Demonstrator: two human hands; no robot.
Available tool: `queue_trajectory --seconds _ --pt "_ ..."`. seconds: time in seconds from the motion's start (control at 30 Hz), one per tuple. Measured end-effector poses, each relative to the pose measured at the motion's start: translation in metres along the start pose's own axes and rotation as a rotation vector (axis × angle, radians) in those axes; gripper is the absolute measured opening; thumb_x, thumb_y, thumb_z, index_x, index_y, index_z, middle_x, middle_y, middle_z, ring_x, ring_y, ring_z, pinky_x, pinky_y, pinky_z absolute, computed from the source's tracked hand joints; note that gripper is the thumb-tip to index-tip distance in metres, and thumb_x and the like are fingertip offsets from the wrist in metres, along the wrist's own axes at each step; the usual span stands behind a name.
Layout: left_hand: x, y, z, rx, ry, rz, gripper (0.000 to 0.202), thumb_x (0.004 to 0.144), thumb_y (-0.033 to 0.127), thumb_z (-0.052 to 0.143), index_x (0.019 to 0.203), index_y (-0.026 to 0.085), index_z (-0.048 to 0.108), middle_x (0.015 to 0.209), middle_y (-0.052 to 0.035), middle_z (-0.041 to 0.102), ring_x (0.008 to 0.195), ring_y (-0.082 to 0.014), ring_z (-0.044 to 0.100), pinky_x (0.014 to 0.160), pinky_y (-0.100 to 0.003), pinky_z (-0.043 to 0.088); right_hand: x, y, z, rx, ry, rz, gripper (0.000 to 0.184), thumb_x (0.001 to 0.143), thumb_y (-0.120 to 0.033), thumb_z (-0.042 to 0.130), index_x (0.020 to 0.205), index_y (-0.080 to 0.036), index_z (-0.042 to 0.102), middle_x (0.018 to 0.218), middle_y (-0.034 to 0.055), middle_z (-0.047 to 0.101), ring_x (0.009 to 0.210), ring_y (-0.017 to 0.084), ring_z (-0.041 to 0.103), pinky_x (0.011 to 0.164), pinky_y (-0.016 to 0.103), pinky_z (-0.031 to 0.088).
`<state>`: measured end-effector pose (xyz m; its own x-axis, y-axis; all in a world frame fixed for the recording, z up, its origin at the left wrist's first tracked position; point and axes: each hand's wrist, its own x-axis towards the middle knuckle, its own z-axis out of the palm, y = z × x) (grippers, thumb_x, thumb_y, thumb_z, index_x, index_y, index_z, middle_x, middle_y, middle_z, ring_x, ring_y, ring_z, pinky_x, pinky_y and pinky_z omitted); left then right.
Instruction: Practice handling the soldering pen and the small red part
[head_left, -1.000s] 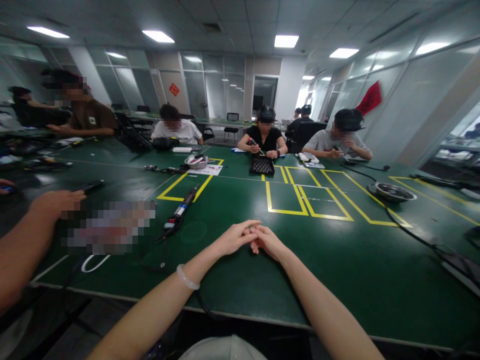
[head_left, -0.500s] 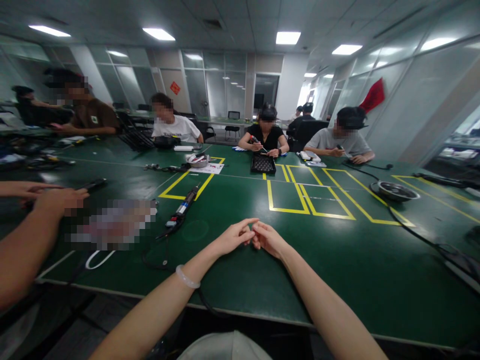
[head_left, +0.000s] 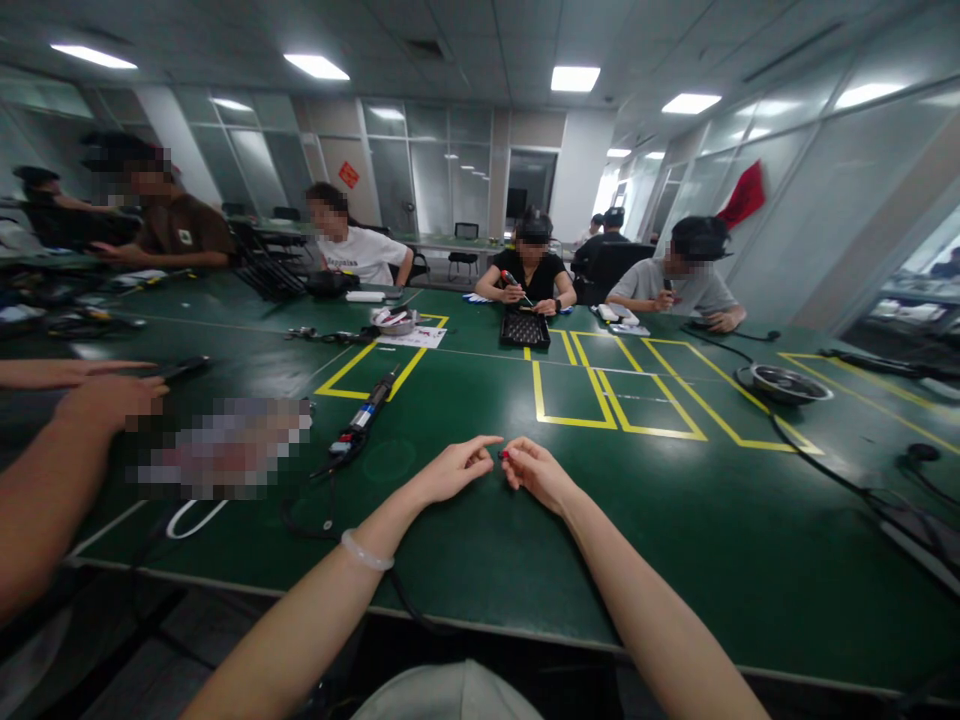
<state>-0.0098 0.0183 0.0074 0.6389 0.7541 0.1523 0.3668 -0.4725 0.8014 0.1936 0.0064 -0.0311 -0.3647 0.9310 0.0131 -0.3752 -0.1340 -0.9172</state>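
Both my hands rest on the green table [head_left: 480, 560] just in front of me, fingertips almost meeting. My right hand [head_left: 534, 470] is closed in a pinch on a tiny dark and red piece [head_left: 503, 455] at its fingertips. My left hand [head_left: 450, 470] lies a little apart from it, fingers loosely stretched and the index pointing at the piece, holding nothing. A pale bangle [head_left: 367, 552] sits on my left wrist.
An electric screwdriver [head_left: 367, 415] with a black cable lies to the left of my hands. Yellow tape rectangles [head_left: 600, 400], a black tray [head_left: 524, 330] and a metal bowl [head_left: 784, 383] lie farther out. A co-worker's arm [head_left: 45, 500] reaches in at the left. Several people sit along the far side.
My two hands, touching before, have drawn slightly apart, and the small piece now shows at my right fingertips. A co-worker's second hand has come in at the far left.
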Motion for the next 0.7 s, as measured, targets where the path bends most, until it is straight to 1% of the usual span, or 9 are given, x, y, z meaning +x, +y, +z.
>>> queue_trajectory --seconds 0.1,0.2,0.3,0.4,0.47,0.53,0.63,0.7 --pt "-0.004 -0.009 -0.017 0.164 0.091 -0.041 0.047 0.090 0.039 0.043 0.132 0.019 0.052 0.094 -0.0028 0.064 0.083 -0.0152 0.058 0.079 -0.027 0.043 0.001 0.001 -0.002 0.014 0.037 -0.016 0.036 0.074 -0.045 0.075 0.086 -0.017 0.054 0.068 -0.0021 0.061 0.051 0.008 0.053 0.048 0.020 0.040" --pt "-0.014 -0.021 -0.043 0.433 0.210 -0.154 0.047 0.089 0.042 0.042 0.129 0.020 0.055 0.112 -0.0075 0.063 0.101 -0.0205 0.058 0.091 -0.033 0.043 0.002 0.002 -0.003 0.031 0.057 -0.015 0.035 0.075 -0.045 0.074 0.084 -0.018 0.053 0.064 -0.0031 0.059 0.050 0.008 0.052 0.048 0.020 0.039" --pt "-0.032 -0.037 -0.074 0.732 0.300 -0.352 0.050 0.088 0.043 0.043 0.132 0.021 0.053 0.130 -0.0107 0.055 0.116 -0.0269 0.052 0.098 -0.039 0.039 0.002 0.002 -0.003 0.026 0.063 -0.034 0.035 0.074 -0.044 0.076 0.084 -0.018 0.055 0.066 -0.0028 0.060 0.051 0.008 0.052 0.048 0.020 0.039" --pt "-0.057 -0.056 -0.105 0.939 0.401 -0.608 0.059 0.087 0.046 0.043 0.139 0.018 0.044 0.137 -0.0158 0.049 0.119 -0.0334 0.050 0.096 -0.044 0.041 0.001 0.001 -0.003 0.009 0.053 -0.040 0.035 0.072 -0.042 0.077 0.086 -0.017 0.059 0.071 -0.0009 0.062 0.054 0.008 0.054 0.049 0.020 0.040" --pt "-0.074 -0.069 -0.121 0.980 0.418 -0.737 0.068 0.084 0.052 0.044 0.141 0.014 0.041 0.140 -0.0188 0.046 0.119 -0.0367 0.050 0.092 -0.046 0.043 0.001 0.001 -0.003 0.001 0.048 -0.038 0.035 0.071 -0.041 0.078 0.088 -0.017 0.061 0.074 0.0002 0.063 0.055 0.008 0.054 0.050 0.020 0.041" --pt "-0.086 -0.080 -0.133 0.938 0.367 -0.825 0.074 0.082 0.058 0.044 0.139 0.011 0.042 0.139 -0.0207 0.047 0.119 -0.0369 0.051 0.090 -0.043 0.044 0.000 0.000 -0.002 0.002 0.049 -0.033 0.035 0.071 -0.040 0.079 0.090 -0.017 0.061 0.074 0.0009 0.065 0.056 0.008 0.055 0.050 0.020 0.042" --pt "-0.092 -0.090 -0.141 0.838 0.295 -0.882 0.075 0.081 0.064 0.042 0.135 0.012 0.047 0.133 -0.0194 0.054 0.115 -0.0345 0.056 0.087 -0.039 0.046 0.000 0.000 -0.002 0.000 0.052 -0.020 0.035 0.069 -0.036 0.080 0.092 -0.017 0.063 0.079 0.0028 0.067 0.058 0.009 0.056 0.051 0.020 0.043" --pt "-0.090 -0.092 -0.142 0.824 0.294 -0.881 0.074 0.079 0.065 0.043 0.131 0.013 0.051 0.131 -0.0190 0.056 0.112 -0.0346 0.058 0.083 -0.038 0.047 0.000 0.000 -0.002 -0.011 0.050 -0.012 0.035 0.068 -0.035 0.081 0.092 -0.016 0.064 0.082 0.0044 0.068 0.060 0.009 0.057 0.052 0.020 0.044"
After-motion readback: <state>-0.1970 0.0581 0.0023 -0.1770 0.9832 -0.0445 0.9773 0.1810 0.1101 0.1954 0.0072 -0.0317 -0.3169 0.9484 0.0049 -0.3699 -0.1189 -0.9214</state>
